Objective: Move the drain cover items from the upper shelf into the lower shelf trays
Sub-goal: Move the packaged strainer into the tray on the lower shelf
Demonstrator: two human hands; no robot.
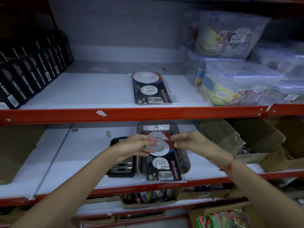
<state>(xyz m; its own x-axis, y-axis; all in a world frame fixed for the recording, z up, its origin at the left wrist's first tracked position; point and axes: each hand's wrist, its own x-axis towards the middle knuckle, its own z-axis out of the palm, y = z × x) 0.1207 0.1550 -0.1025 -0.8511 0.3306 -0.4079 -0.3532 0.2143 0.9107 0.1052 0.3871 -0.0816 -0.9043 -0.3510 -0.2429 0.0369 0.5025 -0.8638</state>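
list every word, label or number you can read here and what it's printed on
"nano tape": down the edge of each black box in the row at the upper shelf's left.
"Sink Strainer": red script on the drain cover pack in the lower shelf tray, only just legible.
Price stickers on that pack, on the upper shelf pack and on the bagged containers: too blurred to read.
Logo on the plastic container: blurred.

drain cover pack [152, 89]: flat, upper shelf [82, 92] | second pack [162, 162]: lower shelf tray [185, 163]
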